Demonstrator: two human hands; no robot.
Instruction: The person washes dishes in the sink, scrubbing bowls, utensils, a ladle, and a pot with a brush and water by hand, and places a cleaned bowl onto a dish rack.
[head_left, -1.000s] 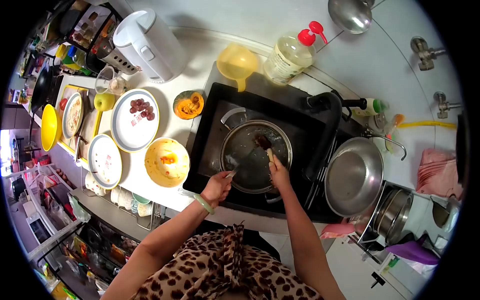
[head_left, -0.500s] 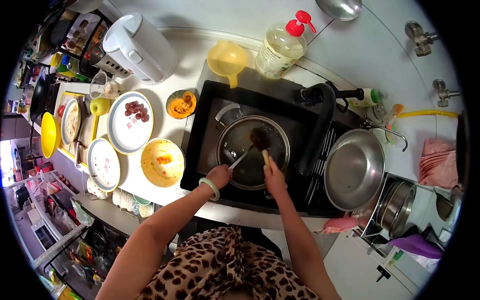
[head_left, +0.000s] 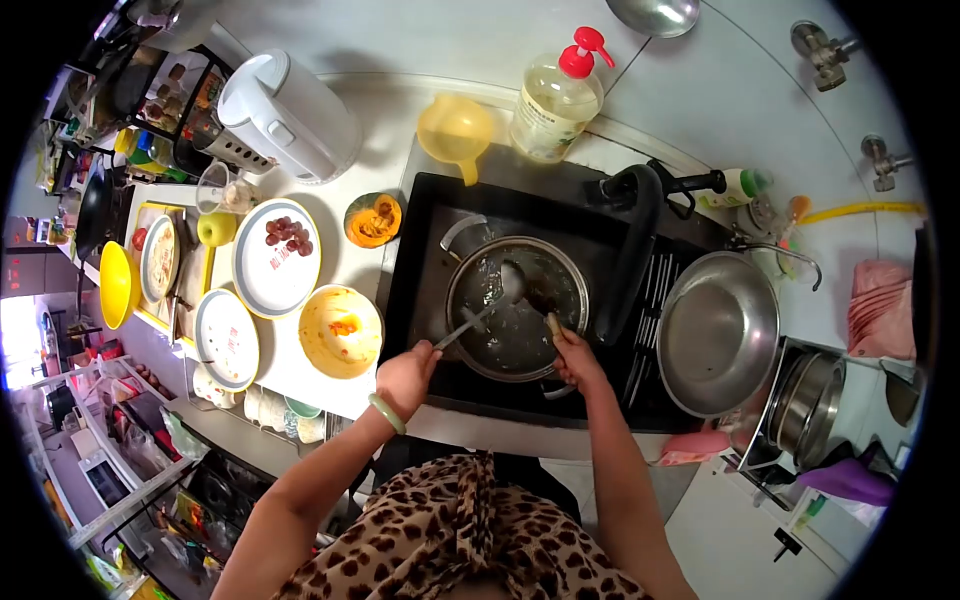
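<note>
A metal pot (head_left: 490, 350) with water in it stands in the black sink (head_left: 415, 290). My left hand (head_left: 407, 380), with a pale green bangle at the wrist, is closed on the handle of a metal ladle (head_left: 512, 282), whose bowl is over the pot's middle. At the pot's right side my right hand (head_left: 577, 360) grips the light handle of a brush (head_left: 553, 324); its dark head is partly hard to make out against the water. Left of the sink is a yellow bowl (head_left: 340, 352) with orange residue.
A black faucet (head_left: 632, 260) arches over the sink's right side. Further right lies a large steel pan (head_left: 718, 335). Behind stand a soap bottle (head_left: 556, 112), a yellow strainer (head_left: 455, 130) and a white kettle (head_left: 300, 125). Cut pumpkin (head_left: 374, 220) and a plate (head_left: 250, 258) of grapes are left.
The ladle's bowl now shows clearly above the water, apart from the brush. My right hand has moved right and slightly down with the brush, my left hand left. The view has shifted a little.
</note>
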